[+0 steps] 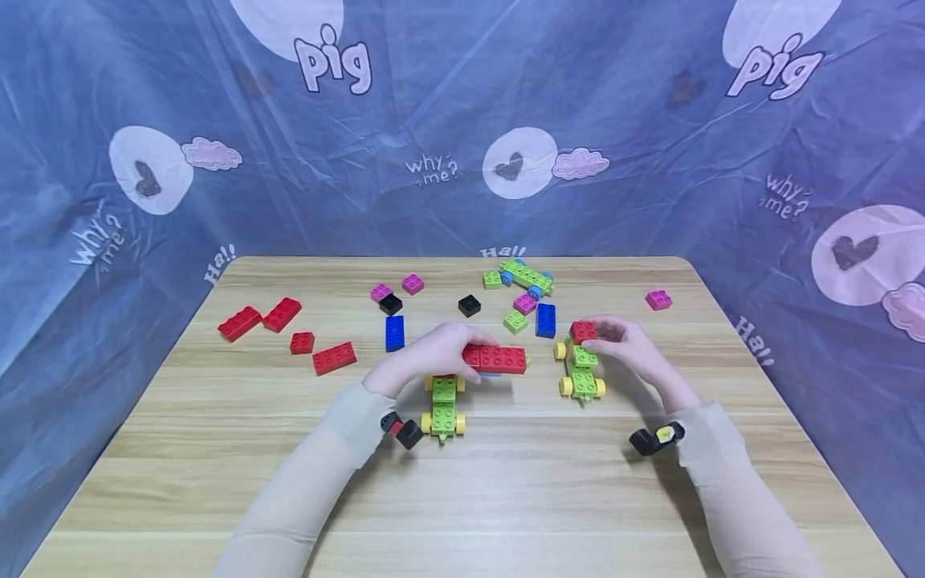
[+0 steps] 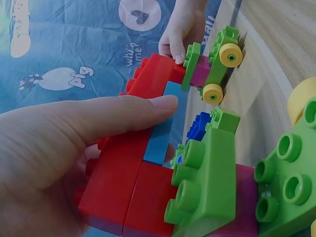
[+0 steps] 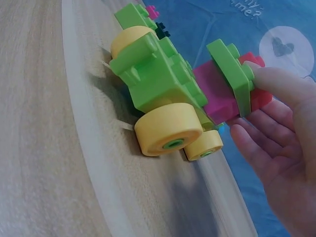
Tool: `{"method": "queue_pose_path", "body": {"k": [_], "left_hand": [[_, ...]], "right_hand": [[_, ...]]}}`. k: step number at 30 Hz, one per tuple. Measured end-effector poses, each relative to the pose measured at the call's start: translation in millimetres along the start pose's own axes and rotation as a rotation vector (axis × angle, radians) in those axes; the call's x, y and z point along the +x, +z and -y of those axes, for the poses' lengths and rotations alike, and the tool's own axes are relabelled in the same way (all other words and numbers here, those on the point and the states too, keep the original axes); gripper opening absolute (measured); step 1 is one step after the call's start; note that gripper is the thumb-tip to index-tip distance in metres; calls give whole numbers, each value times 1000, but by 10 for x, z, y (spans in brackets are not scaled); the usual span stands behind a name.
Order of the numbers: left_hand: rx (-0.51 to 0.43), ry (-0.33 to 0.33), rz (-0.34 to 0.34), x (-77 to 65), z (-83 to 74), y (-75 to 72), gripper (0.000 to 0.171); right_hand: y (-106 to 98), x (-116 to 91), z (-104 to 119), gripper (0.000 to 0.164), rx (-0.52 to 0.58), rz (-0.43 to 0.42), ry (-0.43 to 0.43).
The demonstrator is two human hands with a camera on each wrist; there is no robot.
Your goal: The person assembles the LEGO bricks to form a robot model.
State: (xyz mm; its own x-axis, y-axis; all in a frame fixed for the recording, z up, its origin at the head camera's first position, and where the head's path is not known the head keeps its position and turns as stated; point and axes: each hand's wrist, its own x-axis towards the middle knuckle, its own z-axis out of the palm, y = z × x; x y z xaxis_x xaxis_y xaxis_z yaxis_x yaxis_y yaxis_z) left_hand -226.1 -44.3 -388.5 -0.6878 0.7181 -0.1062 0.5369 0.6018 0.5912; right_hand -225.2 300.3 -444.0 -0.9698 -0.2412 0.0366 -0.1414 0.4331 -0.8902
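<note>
My left hand grips a red brick assembly, the thumb along its side. A light blue brick lies beneath the red bricks. Under the near end, a smaller red brick sits on a green plate and a magenta brick above the left green car base with yellow wheels. My right hand pinches a red brick on the right car. Below that brick are a green plate and a magenta brick.
Several red bricks lie at the left. Blue bricks, black bricks and pink bricks are scattered behind the hands. A green car base with blue wheels stands at the back. One pink brick lies far right.
</note>
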Motion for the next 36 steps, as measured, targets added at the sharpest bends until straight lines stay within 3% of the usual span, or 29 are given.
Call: {"method": "queue_pose_path", "body": {"k": [11, 25, 36], "left_hand": [[23, 20, -20, -4, 28, 10, 54], [-24, 48, -26, -18, 50, 25, 53], [-33, 58, -45, -66, 78, -22, 53]], "right_hand": [[-8, -17, -1, 45, 18, -22, -1], [-16, -63, 85, 46, -10, -65, 14], [37, -42, 313, 48, 35, -101, -13]]}}
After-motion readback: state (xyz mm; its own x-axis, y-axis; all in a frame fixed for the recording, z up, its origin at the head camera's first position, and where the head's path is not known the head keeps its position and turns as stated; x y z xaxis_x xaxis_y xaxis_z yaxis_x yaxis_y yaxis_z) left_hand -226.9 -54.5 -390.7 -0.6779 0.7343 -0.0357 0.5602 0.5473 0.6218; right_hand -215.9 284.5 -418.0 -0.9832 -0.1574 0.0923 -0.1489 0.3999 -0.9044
